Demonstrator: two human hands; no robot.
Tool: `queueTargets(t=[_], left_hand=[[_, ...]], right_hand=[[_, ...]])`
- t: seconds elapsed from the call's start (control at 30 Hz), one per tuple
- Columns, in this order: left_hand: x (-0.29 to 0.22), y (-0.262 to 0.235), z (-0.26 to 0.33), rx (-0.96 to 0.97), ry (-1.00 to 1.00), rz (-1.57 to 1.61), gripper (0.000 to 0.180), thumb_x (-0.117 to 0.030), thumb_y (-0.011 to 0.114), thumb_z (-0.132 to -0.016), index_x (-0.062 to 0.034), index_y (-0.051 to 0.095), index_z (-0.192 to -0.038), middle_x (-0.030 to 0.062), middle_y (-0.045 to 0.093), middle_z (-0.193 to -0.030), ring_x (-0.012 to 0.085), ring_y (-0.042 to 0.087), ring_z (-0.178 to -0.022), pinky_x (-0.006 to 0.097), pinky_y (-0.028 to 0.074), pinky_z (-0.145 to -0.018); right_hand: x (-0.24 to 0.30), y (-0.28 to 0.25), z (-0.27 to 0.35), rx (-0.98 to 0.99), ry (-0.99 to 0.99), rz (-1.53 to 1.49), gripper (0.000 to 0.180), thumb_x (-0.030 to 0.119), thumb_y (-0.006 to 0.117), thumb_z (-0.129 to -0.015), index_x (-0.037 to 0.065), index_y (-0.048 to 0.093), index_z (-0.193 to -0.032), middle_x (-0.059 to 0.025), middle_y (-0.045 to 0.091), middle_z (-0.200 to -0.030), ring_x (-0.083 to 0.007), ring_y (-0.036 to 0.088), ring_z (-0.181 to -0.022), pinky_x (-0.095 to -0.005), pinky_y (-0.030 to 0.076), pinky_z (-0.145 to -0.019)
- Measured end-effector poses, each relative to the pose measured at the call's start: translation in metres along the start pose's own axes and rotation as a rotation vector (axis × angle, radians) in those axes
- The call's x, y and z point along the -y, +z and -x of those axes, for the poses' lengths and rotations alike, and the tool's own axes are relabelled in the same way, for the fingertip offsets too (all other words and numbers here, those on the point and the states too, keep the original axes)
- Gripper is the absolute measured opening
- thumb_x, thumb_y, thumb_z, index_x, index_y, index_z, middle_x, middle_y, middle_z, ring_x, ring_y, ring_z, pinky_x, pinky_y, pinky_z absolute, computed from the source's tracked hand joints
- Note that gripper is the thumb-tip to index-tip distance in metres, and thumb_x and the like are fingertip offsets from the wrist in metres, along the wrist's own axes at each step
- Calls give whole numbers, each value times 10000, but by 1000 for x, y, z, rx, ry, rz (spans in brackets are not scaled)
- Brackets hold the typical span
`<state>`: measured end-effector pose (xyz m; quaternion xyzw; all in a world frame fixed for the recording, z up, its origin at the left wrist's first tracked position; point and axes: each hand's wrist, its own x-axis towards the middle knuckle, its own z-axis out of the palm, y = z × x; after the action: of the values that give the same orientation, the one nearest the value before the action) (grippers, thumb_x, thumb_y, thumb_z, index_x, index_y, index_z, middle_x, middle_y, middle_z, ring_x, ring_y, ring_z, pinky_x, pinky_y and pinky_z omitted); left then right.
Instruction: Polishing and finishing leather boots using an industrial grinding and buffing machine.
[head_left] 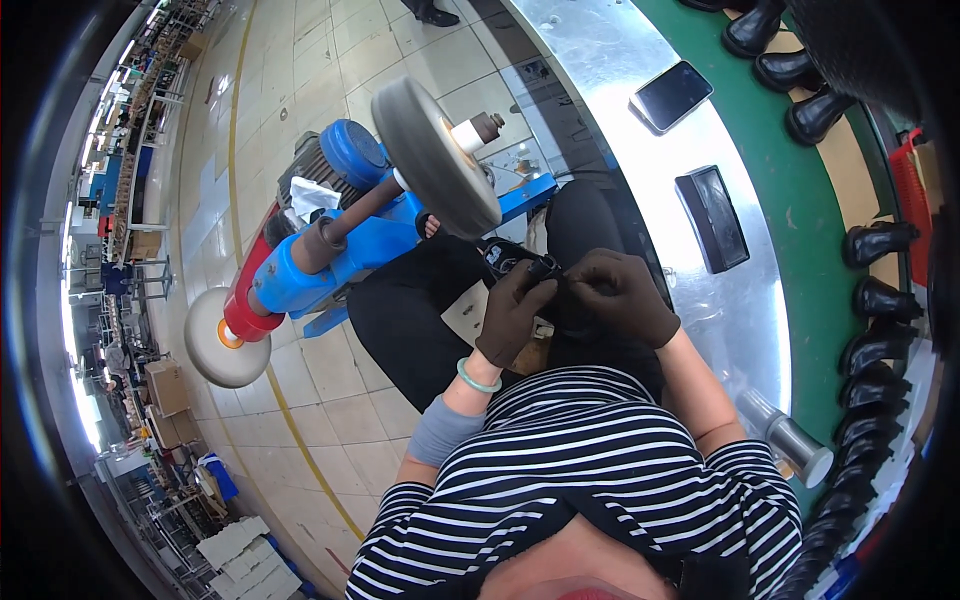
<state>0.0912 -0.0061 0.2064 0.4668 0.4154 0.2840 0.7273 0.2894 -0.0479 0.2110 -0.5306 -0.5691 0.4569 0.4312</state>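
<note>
Low over my lap is a glossy black piece [502, 257] that looks like a boot, mostly covered by my hands and dark against my black trousers. My left hand [511, 316], in a brown glove, is closed around a black rolled part of it, thumb and fingers pinched together. Beside it, to the right, my right hand [622, 294] in a matching glove has its fingers curled in against dark material. What lies between those right fingertips is hidden. Just beyond my hands, to the upper left, hangs a large grey buffing wheel [425, 150].
The wheel sits on a blue and red machine [300, 270] with a second wheel [228, 340] at its far end. On the metal table [765, 310] are a phone [673, 97], a black box [713, 218] and a metal cup [800, 455]. Black boots [880, 300] line a green belt [825, 270].
</note>
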Motion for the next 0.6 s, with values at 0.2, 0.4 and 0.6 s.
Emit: queueTargets(t=[0.2, 0.4, 0.6], left_hand=[[1, 3, 1, 2, 71, -128, 191, -89, 596, -949, 6, 608, -1115, 35, 618, -961, 95, 562, -900, 253, 453, -808], [6, 3, -2, 3, 87, -80, 168, -88, 599, -950, 9, 601, -1086, 31, 610, -946, 80, 545, -868, 248, 445, -771], [10, 11, -3, -15, 208, -313, 142, -74, 604, -940, 0, 608, -1061, 42, 592, -895, 96, 548, -804, 270, 445, -716]], right_hand=[[4, 8, -3, -16, -138, 208, 101, 33, 693, -792, 1, 640, -872, -122, 636, -861, -245, 652, -734, -320, 507, -663], [-3, 14, -3, -81, -161, 172, 117, 31, 674, -788, 7, 608, -881, -118, 601, -824, -237, 623, -702, -313, 488, -645], [8, -11, -1, -60, 124, -241, 83, 11, 671, -850, 0, 652, -929, -41, 619, -839, -100, 598, -777, -253, 472, -678]])
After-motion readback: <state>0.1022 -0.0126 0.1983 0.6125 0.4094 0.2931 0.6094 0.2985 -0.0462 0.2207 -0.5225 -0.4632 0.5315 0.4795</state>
